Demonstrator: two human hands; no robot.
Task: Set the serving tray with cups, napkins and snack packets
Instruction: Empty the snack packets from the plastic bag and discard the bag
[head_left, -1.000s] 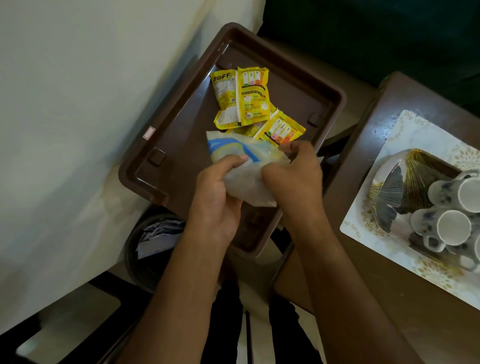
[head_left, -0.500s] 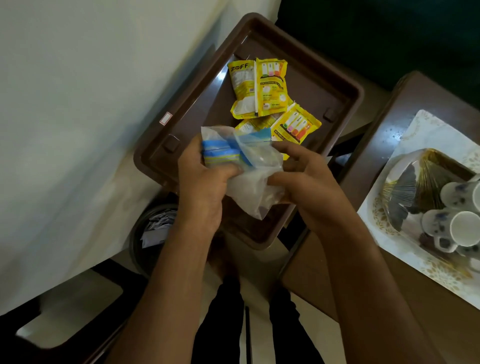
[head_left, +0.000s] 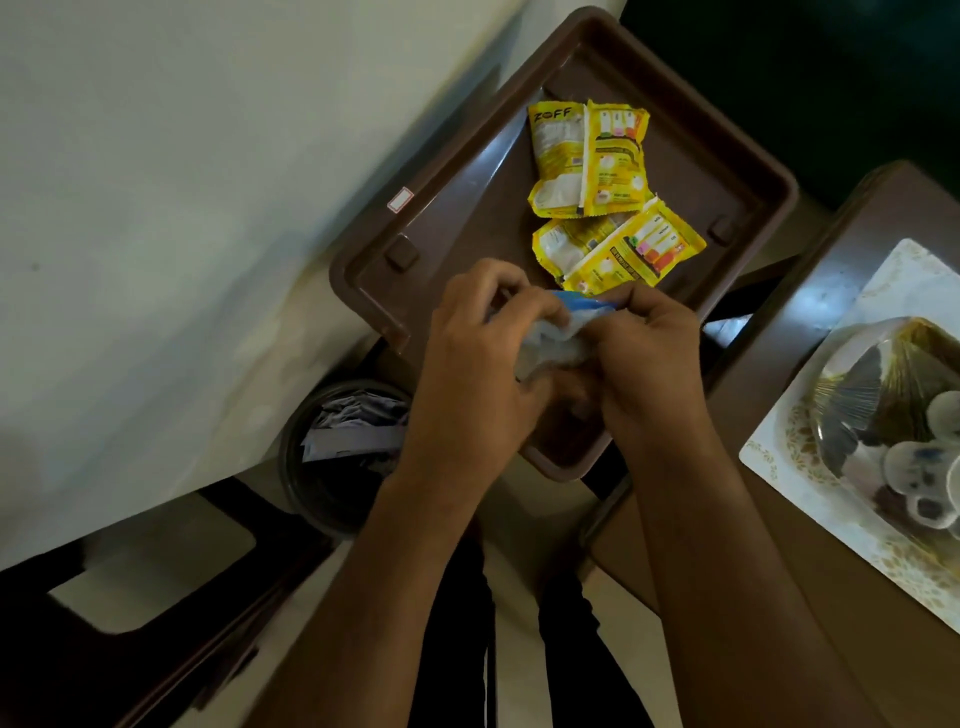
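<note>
Pale wall or sheeting is filling the left of the view, and dim light is lying over everything. Against it, a brown serving tray (head_left: 748, 171) is sitting tilted, its near end overhanging a gap. Inside it, yellow snack packets (head_left: 589, 158) are lying in a loose, overlapping cluster toward the far end, so that part of the job looks done. Just over the tray's near half, the left hand (head_left: 475, 358) and the right hand (head_left: 649, 353) are both pinching a clear plastic pouch with a blue band (head_left: 553, 338), fingers curled tightly into its crumpled film, seemingly working it open; whether it is holding napkins cannot be told. No napkins and no cups are showing on the tray, so those are likely still to come.

Moving outward, a dark round bin (head_left: 332, 467) with scraps of paper is standing below the tray's near corner. To the right, a brown wooden table (head_left: 810, 597) is carrying a patterned white platter (head_left: 769, 457) where several pale cups (head_left: 914, 467), blurred, are resting beside a fan-shaped gold and grey piece (head_left: 883, 384), well apart from the tray.
</note>
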